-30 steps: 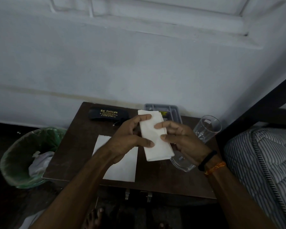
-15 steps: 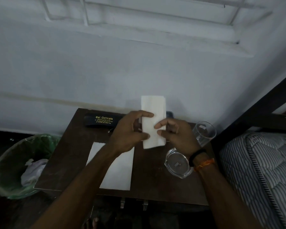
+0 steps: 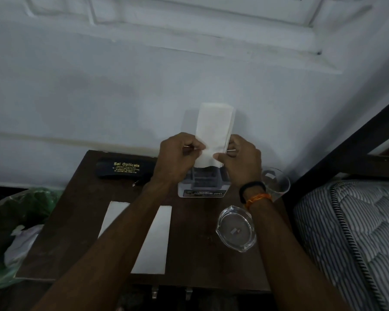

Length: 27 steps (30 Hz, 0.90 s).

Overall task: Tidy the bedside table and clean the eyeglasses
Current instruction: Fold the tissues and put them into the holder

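We see both hands — left hand (image 3: 177, 157), right hand (image 3: 241, 161) — pinching folded white tissue (image 3: 213, 131) upright, above grey tray (image 3: 201, 185) on counter (image 3: 81, 198).

two hands: left hand (image 3: 177, 158) and right hand (image 3: 240, 162). two white tissues: one folded tissue (image 3: 213, 133) held up, one flat sheet (image 3: 153, 239) on the worktop (image 3: 76, 212). one black glasses case (image 3: 124, 169). one grey tray (image 3: 202, 187). one drinking glass (image 3: 276, 181). one glass ashtray (image 3: 236, 228). one green bin (image 3: 16, 232). one mattress (image 3: 355, 239).
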Available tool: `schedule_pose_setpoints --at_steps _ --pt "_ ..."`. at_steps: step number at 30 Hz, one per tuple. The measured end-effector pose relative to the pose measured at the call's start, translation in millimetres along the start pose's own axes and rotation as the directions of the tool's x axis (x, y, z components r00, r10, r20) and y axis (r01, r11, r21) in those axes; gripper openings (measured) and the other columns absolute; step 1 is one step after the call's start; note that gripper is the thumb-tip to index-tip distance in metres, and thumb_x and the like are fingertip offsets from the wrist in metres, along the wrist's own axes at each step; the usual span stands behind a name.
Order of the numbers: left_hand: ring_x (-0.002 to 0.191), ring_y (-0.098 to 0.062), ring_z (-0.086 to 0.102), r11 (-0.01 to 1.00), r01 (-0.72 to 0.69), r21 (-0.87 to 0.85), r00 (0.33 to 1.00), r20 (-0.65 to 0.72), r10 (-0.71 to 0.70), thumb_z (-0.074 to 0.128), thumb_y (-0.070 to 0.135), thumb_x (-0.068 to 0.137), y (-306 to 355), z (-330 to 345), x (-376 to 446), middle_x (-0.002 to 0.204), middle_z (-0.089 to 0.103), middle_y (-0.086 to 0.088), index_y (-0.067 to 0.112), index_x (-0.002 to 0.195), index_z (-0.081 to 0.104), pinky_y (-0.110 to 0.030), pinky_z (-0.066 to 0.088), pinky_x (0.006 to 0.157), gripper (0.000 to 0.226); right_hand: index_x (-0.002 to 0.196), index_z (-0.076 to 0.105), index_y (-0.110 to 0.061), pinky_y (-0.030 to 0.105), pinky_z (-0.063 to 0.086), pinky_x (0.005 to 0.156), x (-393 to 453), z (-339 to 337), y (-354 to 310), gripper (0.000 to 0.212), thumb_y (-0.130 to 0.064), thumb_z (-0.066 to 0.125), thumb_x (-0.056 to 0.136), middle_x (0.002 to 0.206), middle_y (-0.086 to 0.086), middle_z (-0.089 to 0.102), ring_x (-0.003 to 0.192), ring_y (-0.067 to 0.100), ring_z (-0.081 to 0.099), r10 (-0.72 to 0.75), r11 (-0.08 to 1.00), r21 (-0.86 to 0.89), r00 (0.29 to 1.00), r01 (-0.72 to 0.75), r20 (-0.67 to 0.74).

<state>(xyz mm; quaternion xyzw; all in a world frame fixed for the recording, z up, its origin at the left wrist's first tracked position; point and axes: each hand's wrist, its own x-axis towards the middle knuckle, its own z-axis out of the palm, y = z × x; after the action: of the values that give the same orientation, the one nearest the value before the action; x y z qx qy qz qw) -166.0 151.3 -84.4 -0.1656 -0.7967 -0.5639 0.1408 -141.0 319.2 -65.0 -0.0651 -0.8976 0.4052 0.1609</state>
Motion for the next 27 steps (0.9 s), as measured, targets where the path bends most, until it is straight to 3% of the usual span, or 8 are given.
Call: schedule_pose_setpoints --at_steps 2,6,10,14,19,22,27 --pt "0.096 -0.019 0.067 0.999 -0.007 0.046 1.000 0.000 0.007 0.075 0.002 0.079 -1 4 2 0.103 0.071 -0.008 0.004 0.094 0.075 -0.032 0.057 0.090 0.015 0.099 0.070 -0.017 0.039 0.060 0.079 2 3 -1 0.025 -0.017 0.080 0.075 0.099 0.000 0.075 0.085 0.016 0.070 -0.046 0.999 -0.032 0.998 0.044 -0.049" --pt "0.106 -0.020 0.063 0.995 -0.036 0.091 0.999 0.035 0.033 0.073 -0.002 0.079 -7 7 2 0.114 0.064 -0.007 0.006 0.103 0.072 -0.035 0.058 0.088 0.025 0.093 0.070 -0.015 0.033 0.058 0.075 5 10 0 0.017 -0.015 0.077 0.077 0.094 0.000 0.076 0.083 0.016 0.069 -0.092 0.995 -0.042 0.991 0.088 -0.099" --pt "0.113 -0.023 0.057 0.979 -0.081 0.187 0.996 0.053 0.072 0.070 0.000 0.081 -12 12 0 0.119 0.054 -0.009 0.008 0.106 0.069 -0.034 0.058 0.090 0.027 0.096 0.068 -0.011 0.031 0.058 0.074 2 18 5 0.016 -0.015 0.075 0.082 0.095 0.004 0.075 0.084 0.017 0.069 -0.140 0.990 -0.048 0.983 0.135 -0.117" --pt "0.109 -0.021 0.057 0.962 -0.113 0.248 0.994 0.028 0.109 0.069 0.000 0.079 -12 16 3 0.114 0.056 -0.009 0.009 0.096 0.070 -0.026 0.055 0.087 0.019 0.101 0.065 -0.009 0.027 0.056 0.073 4 20 8 0.022 -0.017 0.074 0.083 0.098 0.007 0.074 0.088 0.021 0.069 -0.127 0.991 -0.062 0.983 0.120 -0.132" --pt "0.095 -0.017 0.060 0.949 -0.150 0.279 0.989 0.026 0.149 0.067 0.001 0.080 -18 20 1 0.102 0.069 -0.002 0.013 0.097 0.073 -0.032 0.051 0.083 0.021 0.118 0.056 -0.011 0.032 0.057 0.074 4 22 13 0.044 -0.021 0.077 0.081 0.107 0.009 0.073 0.094 0.025 0.069 -0.061 0.995 -0.082 0.998 0.061 0.008" --pt "0.094 -0.014 0.063 0.953 -0.159 0.257 0.987 0.039 0.154 0.067 0.000 0.081 -19 20 1 0.105 0.070 -0.003 0.011 0.102 0.071 -0.031 0.054 0.086 0.025 0.114 0.059 -0.013 0.043 0.058 0.075 5 26 20 0.041 -0.019 0.079 0.079 0.099 0.009 0.073 0.090 0.027 0.068 -0.043 0.989 -0.145 0.999 0.042 -0.001" --pt "0.100 -0.020 0.063 0.934 -0.184 0.305 0.981 0.118 0.154 0.069 -0.001 0.079 -23 21 0 0.113 0.065 -0.008 0.010 0.112 0.066 -0.030 0.056 0.089 0.034 0.102 0.063 -0.010 0.042 0.057 0.071 4 33 19 0.029 -0.023 0.078 0.080 0.085 0.008 0.071 0.079 0.026 0.065 -0.049 0.979 -0.199 0.998 0.039 -0.046"
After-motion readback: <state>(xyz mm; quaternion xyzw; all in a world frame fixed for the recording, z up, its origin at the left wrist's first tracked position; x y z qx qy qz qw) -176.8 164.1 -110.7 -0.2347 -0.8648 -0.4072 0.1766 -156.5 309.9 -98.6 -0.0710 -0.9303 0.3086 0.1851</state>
